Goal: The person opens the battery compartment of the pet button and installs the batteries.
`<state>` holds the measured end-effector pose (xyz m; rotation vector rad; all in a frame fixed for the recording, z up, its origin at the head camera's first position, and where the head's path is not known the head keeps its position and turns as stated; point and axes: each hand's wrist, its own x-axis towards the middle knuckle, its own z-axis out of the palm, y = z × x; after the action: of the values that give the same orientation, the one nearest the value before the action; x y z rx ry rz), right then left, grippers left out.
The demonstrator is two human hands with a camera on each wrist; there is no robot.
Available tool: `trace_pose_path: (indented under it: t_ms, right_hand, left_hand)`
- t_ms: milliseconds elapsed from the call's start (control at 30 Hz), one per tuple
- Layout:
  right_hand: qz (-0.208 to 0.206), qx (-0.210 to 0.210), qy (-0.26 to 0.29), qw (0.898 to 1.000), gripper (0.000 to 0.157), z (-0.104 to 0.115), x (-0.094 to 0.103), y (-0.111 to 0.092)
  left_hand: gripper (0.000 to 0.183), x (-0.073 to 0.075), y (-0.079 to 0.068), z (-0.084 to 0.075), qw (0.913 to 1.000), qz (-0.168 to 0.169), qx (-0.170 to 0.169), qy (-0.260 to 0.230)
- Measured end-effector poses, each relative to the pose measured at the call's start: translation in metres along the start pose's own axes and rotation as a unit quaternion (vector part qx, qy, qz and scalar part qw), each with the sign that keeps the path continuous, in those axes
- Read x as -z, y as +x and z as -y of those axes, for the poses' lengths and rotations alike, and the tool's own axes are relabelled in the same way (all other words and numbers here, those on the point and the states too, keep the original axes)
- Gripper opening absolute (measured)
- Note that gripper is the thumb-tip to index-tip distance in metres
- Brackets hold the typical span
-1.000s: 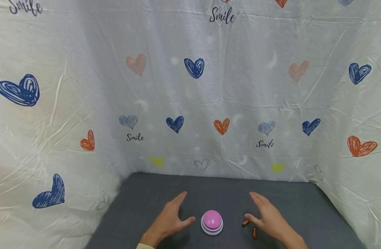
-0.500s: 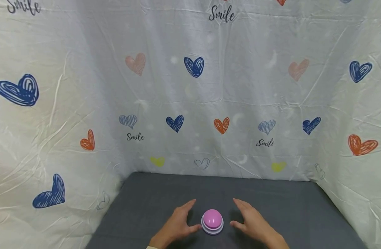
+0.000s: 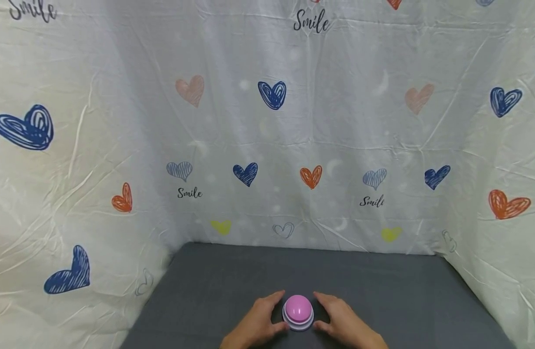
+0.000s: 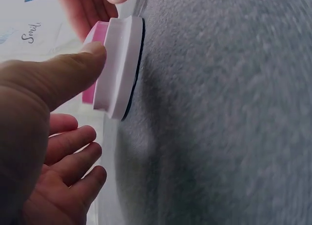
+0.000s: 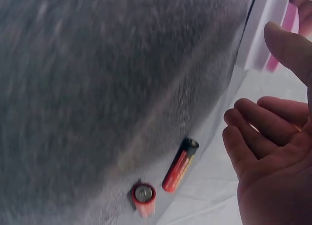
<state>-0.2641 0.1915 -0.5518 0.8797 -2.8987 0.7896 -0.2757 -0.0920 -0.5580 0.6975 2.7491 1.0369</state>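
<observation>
A round push button (image 3: 298,310) with a pink dome and white base sits upright on the grey table. My left hand (image 3: 258,322) is at its left side, thumb and fingers spread in a curve around it. Mirroring it, my right hand (image 3: 346,322) curves round the right side. In the left wrist view, the thumb overlaps the white base (image 4: 114,69), and the fingers below it are relaxed. The right wrist view shows the right thumb (image 5: 287,47) overlapping the button's edge (image 5: 261,30), its fingers loosely bent. Neither hand grips the button.
Two red-and-black batteries (image 5: 180,164) lie on the table near the right hand; in the head view that hand hides them. A white curtain (image 3: 311,121) printed with hearts and "Smile" surrounds the grey tabletop (image 3: 232,264) at the back and both sides.
Both hands have moved inward, left hand rightward and right hand leftward, closing in on the button, which stays put. The batteries, visible a second ago, are now covered in the head view.
</observation>
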Motion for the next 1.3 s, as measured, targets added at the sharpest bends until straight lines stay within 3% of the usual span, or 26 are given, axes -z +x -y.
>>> trace_pose_path:
  t_ms: [400, 933, 1300]
  right_hand:
    - [0.043, 0.001, 0.033, 0.999, 0.067, -0.004, -0.012, 0.012]
    - [0.019, 0.018, -0.001, 1.0, 0.061, -0.001, -0.017, 0.018]
    - [0.028, 0.027, 0.022, 0.999, 0.055, -0.003, -0.012, 0.017]
  left_hand:
    - [0.068, -0.012, 0.001, 0.004, 0.9992, 0.001, -0.037, 0.012]
    - [0.06, -0.018, 0.004, 0.002, 0.9966, -0.036, -0.052, 0.053]
    - [0.06, -0.016, 0.006, 0.004, 0.998, -0.013, -0.055, 0.028]
